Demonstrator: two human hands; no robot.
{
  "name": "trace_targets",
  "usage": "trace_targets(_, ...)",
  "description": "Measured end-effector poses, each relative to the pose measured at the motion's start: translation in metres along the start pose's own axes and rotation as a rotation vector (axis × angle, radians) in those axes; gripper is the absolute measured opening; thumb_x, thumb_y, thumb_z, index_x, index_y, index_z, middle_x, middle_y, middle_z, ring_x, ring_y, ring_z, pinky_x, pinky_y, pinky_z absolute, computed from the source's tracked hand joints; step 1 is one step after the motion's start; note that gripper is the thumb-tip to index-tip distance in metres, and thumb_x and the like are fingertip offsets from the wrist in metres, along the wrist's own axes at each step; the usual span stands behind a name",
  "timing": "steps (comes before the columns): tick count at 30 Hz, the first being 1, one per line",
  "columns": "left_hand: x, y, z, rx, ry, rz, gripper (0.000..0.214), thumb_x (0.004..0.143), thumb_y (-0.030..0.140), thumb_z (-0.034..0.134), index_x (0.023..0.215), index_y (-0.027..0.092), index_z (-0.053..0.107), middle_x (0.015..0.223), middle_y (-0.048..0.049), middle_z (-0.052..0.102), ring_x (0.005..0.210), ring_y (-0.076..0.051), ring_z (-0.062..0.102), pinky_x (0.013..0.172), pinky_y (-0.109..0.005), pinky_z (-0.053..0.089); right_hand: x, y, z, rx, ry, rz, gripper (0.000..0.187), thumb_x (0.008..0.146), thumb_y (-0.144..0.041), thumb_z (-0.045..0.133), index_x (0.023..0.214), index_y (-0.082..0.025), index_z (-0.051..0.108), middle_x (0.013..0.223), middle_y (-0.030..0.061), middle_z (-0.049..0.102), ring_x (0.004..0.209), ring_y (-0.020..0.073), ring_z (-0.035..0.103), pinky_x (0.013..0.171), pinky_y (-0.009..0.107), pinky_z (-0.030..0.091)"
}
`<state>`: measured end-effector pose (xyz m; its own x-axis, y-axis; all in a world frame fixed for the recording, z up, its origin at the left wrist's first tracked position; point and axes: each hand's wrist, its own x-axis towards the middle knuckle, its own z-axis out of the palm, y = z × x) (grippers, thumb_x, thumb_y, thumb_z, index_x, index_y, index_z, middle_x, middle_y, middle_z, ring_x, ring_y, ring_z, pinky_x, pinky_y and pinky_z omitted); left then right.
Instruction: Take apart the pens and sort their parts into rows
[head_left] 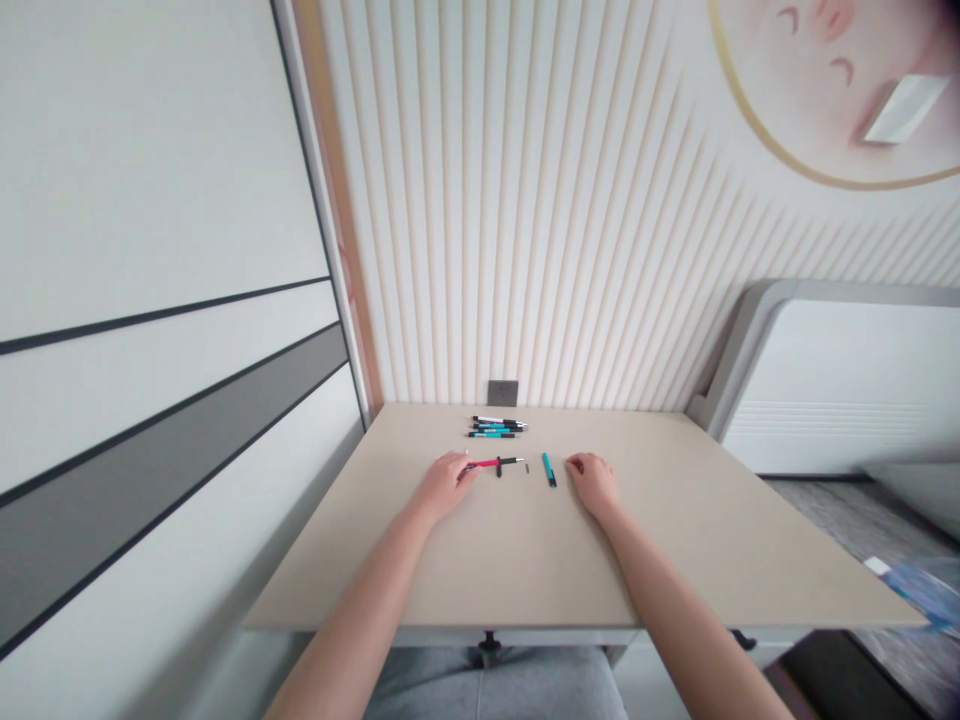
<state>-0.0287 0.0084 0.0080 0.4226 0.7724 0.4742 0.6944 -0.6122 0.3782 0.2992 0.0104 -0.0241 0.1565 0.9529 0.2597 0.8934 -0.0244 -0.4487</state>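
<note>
Head view looks down at a big striped wall [525, 200] and a white wall with gray bands [150, 180], with a wide tan worktop [570, 560] between them. Both arms reach out over it. The left hand [448, 485] lies low on the worktop, and its loose fingers [465, 468] touch the pink end of a pink and black pen [491, 463], not gripping it tight. The right hand [592, 483] rests on the worktop with its fingers [577, 465] relaxed, holding nothing, near a teal pen [549, 469]. Farther ahead lies a small pile of pens [495, 427]. A tiny dark piece [526, 467] sits between the two lone pens.
</note>
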Motion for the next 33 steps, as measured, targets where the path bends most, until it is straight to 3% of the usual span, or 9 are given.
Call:
trace_targets(6,-0.001,-0.001,0.001,0.007,-0.010,0.005,0.029,0.096,0.038,0.045,0.083,0.019,0.063,0.076,-0.0033,0.060,0.073,-0.018,0.056,0.068,-0.029,0.042,0.007,0.041,-0.006,0.098,0.073,-0.106,0.024,0.085,-0.026,0.050,0.093,-0.017,0.071,0.090,0.0086,0.070,0.083,0.0211,0.062,0.077,0.031,0.044)
trace_targets(12,-0.001,-0.001,0.003,0.053,-0.027,0.002,0.031,0.097,0.039,0.045,0.083,0.018,0.064,0.076,-0.0033,0.060,0.074,-0.018,0.056,0.070,-0.029,0.041,0.001,0.045,-0.005,0.110,0.126,-0.046,0.032,0.082,-0.026,0.051,0.108,-0.017,0.067,0.088,0.0066,0.067,0.082,0.0198,0.062,0.077,0.031,0.044)
trace_targets(16,0.000,-0.002,0.003,0.062,-0.041,0.017,0.029,0.097,0.038,0.046,0.087,0.019,0.065,0.079,-0.0036,0.062,0.077,-0.018,0.057,0.073,-0.030,0.042,-0.004,0.029,-0.010,0.143,0.205,-0.047,0.038,0.084,-0.033,0.051,0.116,-0.017,0.063,0.102,0.0089,0.065,0.090,0.0213,0.061,0.083,0.034,0.044)
trace_targets(20,0.001,0.000,0.004,0.072,-0.072,0.073,0.028,0.097,0.037,0.047,0.087,0.019,0.065,0.080,-0.0038,0.063,0.080,-0.019,0.058,0.075,-0.031,0.044,-0.018,-0.014,-0.014,0.211,0.246,-0.237,0.032,0.092,-0.037,0.043,0.106,-0.019,0.066,0.105,0.0095,0.066,0.102,0.0232,0.058,0.091,0.037,0.040)
trace_targets(25,0.001,0.006,0.002,0.080,-0.074,0.159,0.027,0.098,0.037,0.046,0.086,0.020,0.064,0.080,-0.0040,0.065,0.083,-0.020,0.059,0.082,-0.035,0.046,-0.039,-0.068,-0.007,0.203,0.027,-0.445,0.038,0.100,-0.038,0.033,0.092,-0.022,0.067,0.092,0.0065,0.069,0.091,0.0199,0.060,0.085,0.033,0.039)
trace_targets(29,0.001,0.010,0.001,0.040,-0.068,0.166,0.022,0.097,0.036,0.046,0.099,0.022,0.064,0.091,-0.0046,0.067,0.090,-0.020,0.060,0.084,-0.034,0.046,-0.045,-0.074,-0.002,0.255,-0.144,-0.393,0.044,0.101,-0.037,0.029,0.080,-0.021,0.063,0.070,0.0035,0.064,0.069,0.0168,0.060,0.071,0.027,0.041)
trace_targets(33,0.002,0.012,0.002,0.014,-0.135,0.182,0.025,0.098,0.037,0.045,0.097,0.022,0.064,0.088,-0.0037,0.067,0.087,-0.019,0.061,0.081,-0.032,0.046,-0.043,-0.066,-0.002,0.308,-0.105,-0.401,0.042,0.100,-0.036,0.031,0.078,-0.021,0.063,0.069,0.0027,0.063,0.068,0.0164,0.058,0.070,0.026,0.042)
